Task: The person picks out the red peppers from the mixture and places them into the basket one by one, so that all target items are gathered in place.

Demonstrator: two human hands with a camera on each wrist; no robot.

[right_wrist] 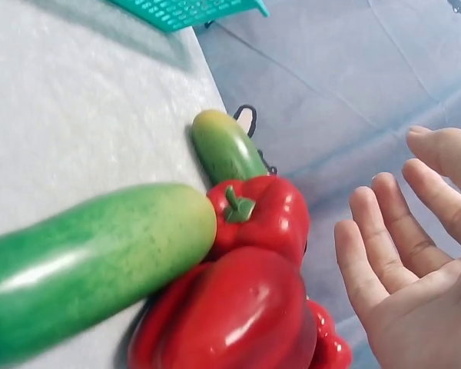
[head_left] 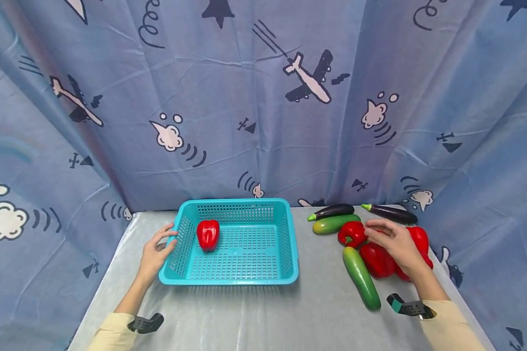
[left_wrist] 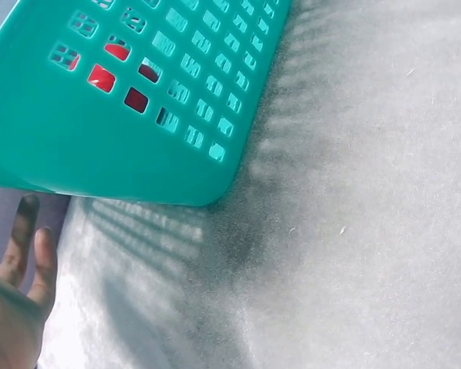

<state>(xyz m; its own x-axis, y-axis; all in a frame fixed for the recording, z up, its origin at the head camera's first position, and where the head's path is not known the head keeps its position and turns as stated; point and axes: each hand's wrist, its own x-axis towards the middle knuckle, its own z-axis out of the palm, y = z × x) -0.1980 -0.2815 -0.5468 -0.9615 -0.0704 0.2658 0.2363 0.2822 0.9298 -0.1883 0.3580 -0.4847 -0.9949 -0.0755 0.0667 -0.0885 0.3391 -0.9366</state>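
Observation:
My left hand (head_left: 153, 253) is at the left rim of a turquoise plastic basket (head_left: 228, 282), its fingertips at the edge and nothing gripped. One red bell pepper (head_left: 208, 235) lies in the basket's left part. My right hand (head_left: 393, 242) hovers over a group of vegetables with fingers spread and loosely bent, holding nothing. Nearest to its fingertips is a red bell pepper with a green stem (right_wrist: 263, 217). Below that one lies a larger red bell pepper (right_wrist: 238, 315), and a green cucumber (head_left: 362, 279) lies beside them.
Behind the peppers lie another cucumber (head_left: 335, 224) and two eggplants, one on the left (head_left: 332, 211) and one on the right (head_left: 390, 213). More red peppers (head_left: 418, 239) sit partly behind the right hand. A blue patterned curtain (head_left: 228, 122) borders the grey table (head_left: 228, 321).

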